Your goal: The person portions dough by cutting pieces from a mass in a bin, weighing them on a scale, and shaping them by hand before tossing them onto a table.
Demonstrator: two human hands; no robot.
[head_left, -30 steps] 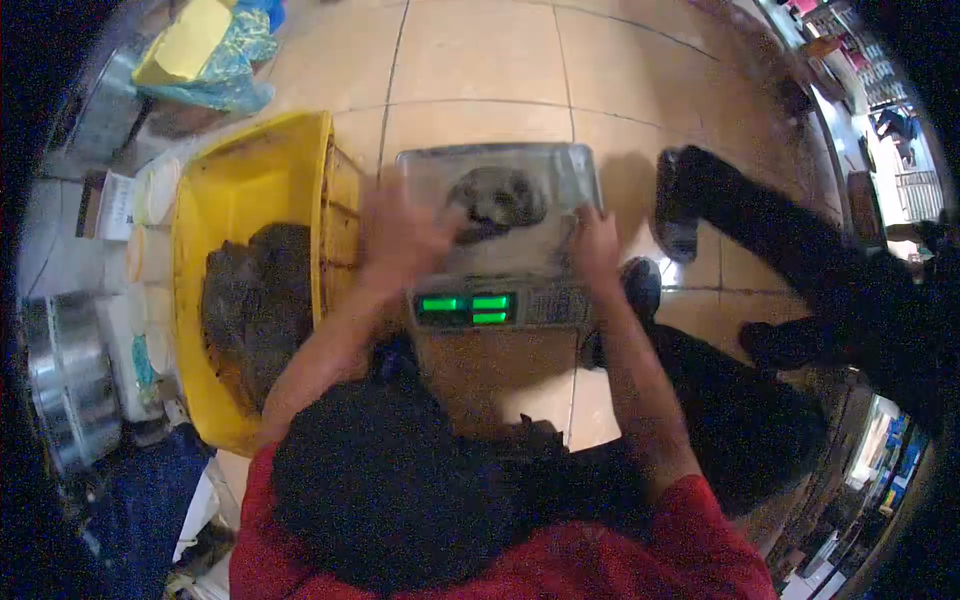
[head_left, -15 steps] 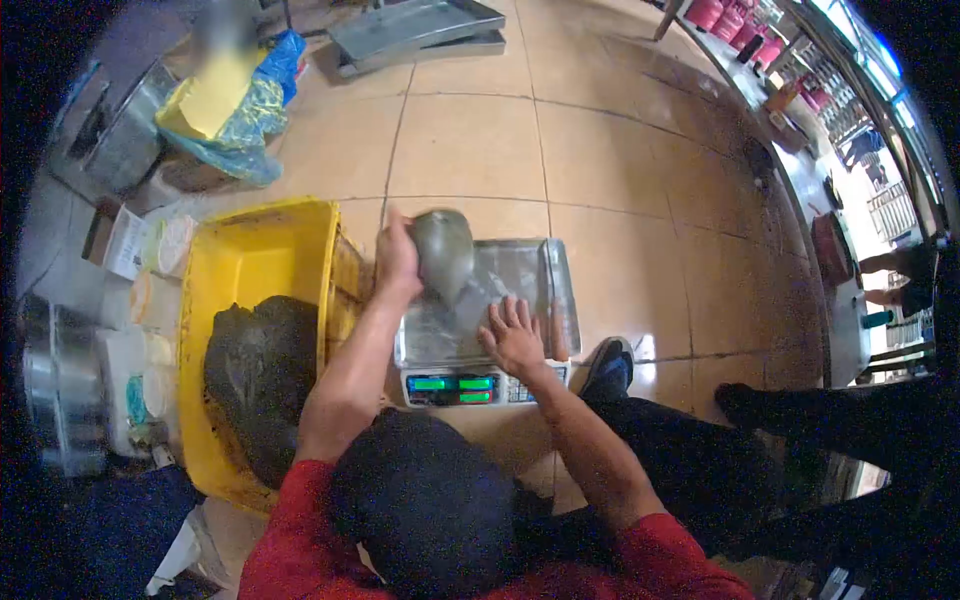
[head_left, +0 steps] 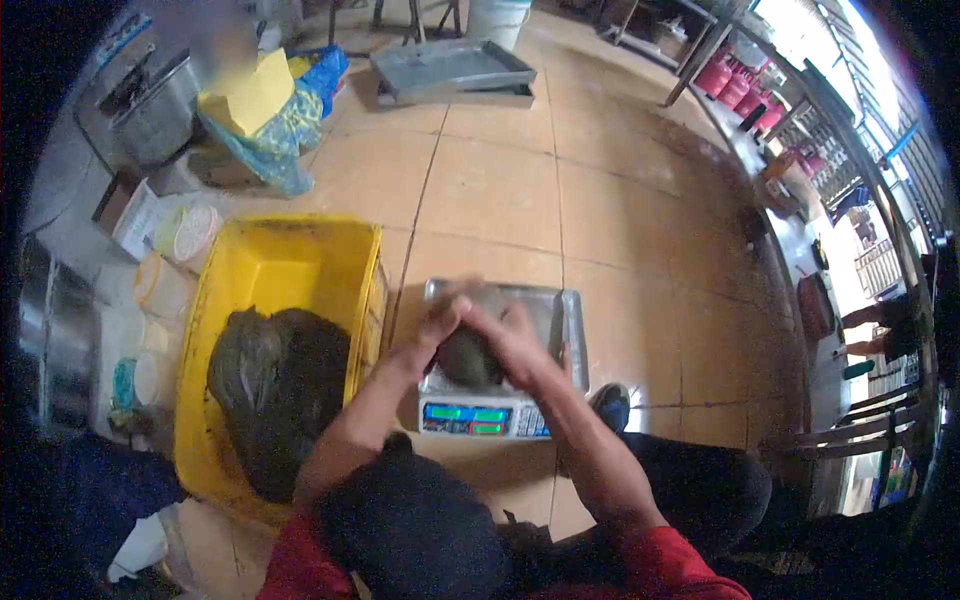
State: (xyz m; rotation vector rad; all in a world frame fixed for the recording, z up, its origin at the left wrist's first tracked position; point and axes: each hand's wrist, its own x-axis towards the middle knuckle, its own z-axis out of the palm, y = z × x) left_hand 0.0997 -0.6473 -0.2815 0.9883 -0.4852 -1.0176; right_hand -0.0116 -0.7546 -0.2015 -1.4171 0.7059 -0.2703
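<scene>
A dark grey-green lump of dough [head_left: 468, 360] is between my two hands above the steel tray of the digital scale [head_left: 560, 300]. My left hand [head_left: 440, 328] presses on its left and upper side, slightly blurred. Curved over its right side is my right hand [head_left: 512, 345], with the thumbs close together at the top. Lit number displays show along the scale's front, but the digits are too small to read. To the left, a yellow crate [head_left: 300, 232] holds a large mass of the same dark dough [head_left: 290, 390].
Metal trays [head_left: 455, 68] lie on the tiled floor ahead. Plastic tubs [head_left: 165, 285] and a metal pot [head_left: 155, 115] stand left of the crate. A yellow sheet on blue plastic [head_left: 265, 150] is beyond it. Another person's arms [head_left: 870, 330] show at the far right.
My left hand has brought the dough lump down and nearer to me. My right hand has left the tray surface and joined it around the lump. The view has shifted, showing more floor ahead.
</scene>
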